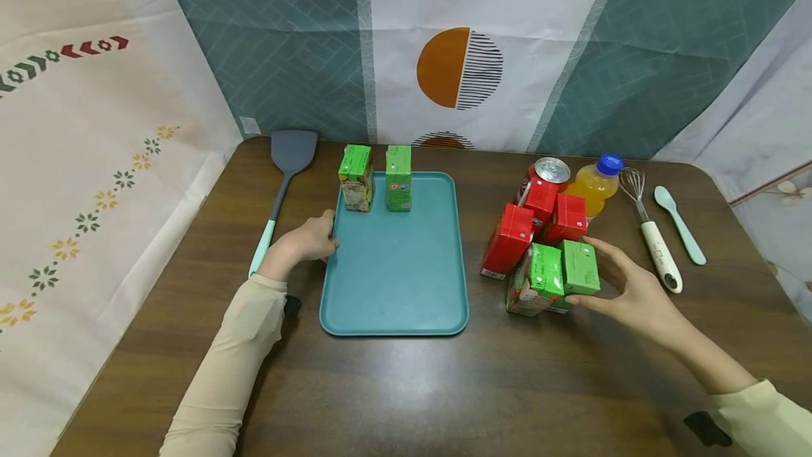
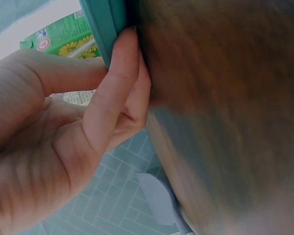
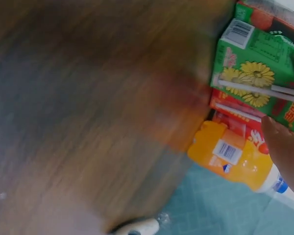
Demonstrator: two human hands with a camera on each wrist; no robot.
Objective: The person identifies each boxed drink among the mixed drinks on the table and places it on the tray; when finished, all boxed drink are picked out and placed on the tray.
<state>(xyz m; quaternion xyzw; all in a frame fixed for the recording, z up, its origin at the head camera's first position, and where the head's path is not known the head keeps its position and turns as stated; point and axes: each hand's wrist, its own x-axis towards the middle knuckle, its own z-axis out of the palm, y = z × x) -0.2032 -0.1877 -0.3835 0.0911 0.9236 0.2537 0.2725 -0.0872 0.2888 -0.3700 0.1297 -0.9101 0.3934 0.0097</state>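
Observation:
My left hand [image 1: 306, 238] pinches the left rim of a teal tray [image 1: 400, 266]. In the left wrist view the thumb and fingers [image 2: 110, 90] meet on either side of that rim [image 2: 99, 24]. Two green juice boxes [image 1: 399, 178] stand upright at the tray's far end, one in its far left corner. On the right, my right hand [image 1: 634, 295] holds a green juice box [image 1: 580, 266] between thumb and fingers; its flower-printed side [image 3: 255, 73] shows in the right wrist view. Touching or close beside it is another green juice box [image 1: 536, 281].
Behind the held box cluster several red boxes [image 1: 507, 240], a red can [image 1: 550, 171] and an orange drink bottle [image 1: 593, 185] with a blue cap. A whisk [image 1: 660, 252] and pale green spoon [image 1: 681, 224] lie far right. A spatula [image 1: 288, 161] lies left of the tray.

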